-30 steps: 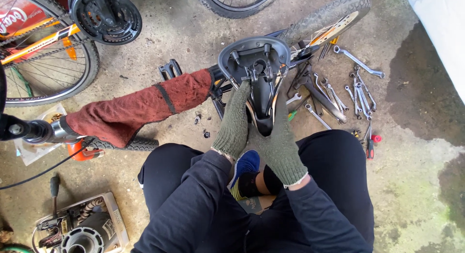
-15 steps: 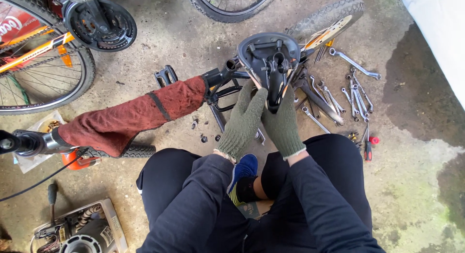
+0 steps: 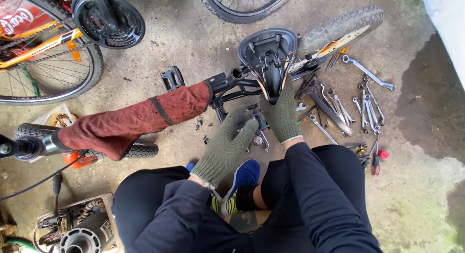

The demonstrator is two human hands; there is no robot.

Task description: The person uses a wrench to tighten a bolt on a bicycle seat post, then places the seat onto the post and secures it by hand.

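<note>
Saddle upside down, both gloved hands at its underside

The saddle [image 3: 268, 57] lies underside-up on the concrete floor [image 3: 193, 35], toward its far edge, seated on the black frame [image 3: 227, 83] of a small bike laid flat. Going left to right: a rust-red cloth [image 3: 131, 118] wraps the frame tube; the left hand [image 3: 227, 146], in a green knit glove, hovers spread and grasps nothing, just over small loose parts [image 3: 256, 137]; the right hand [image 3: 283, 115] rests its fingers on the saddle's nose, whether clamped I cannot tell. Spanners [image 3: 363, 105] lie scattered beyond. The step looks like work on the saddle clamp; the next move likely calls for steadying the saddle and picking a fitting tool
</note>
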